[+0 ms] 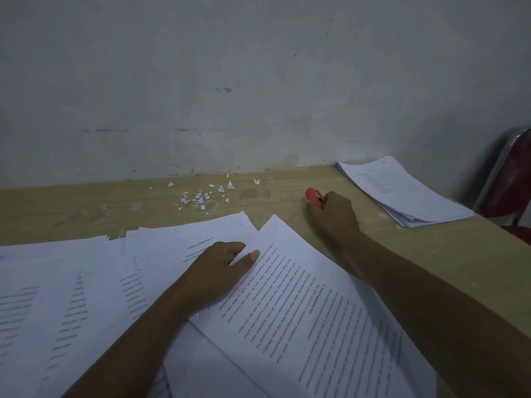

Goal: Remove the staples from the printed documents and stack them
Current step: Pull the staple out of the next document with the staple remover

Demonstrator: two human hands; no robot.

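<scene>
A printed document [304,317] lies tilted in front of me on the wooden table [115,202]. My left hand [218,271] grips its upper left edge, thumb on top of the page and fingers beneath. More printed sheets [86,282] spread out to the left, overlapping one another. Farther back on the right, my right hand [333,216] is closed around a red staple remover [313,196] that rests on the tabletop. A neat stack of papers [402,193] sits at the table's far right corner.
Small torn paper scraps [204,195] litter the table near the grey wall [258,81]. A red chair with a metal frame [511,179] stands beyond the table's right edge.
</scene>
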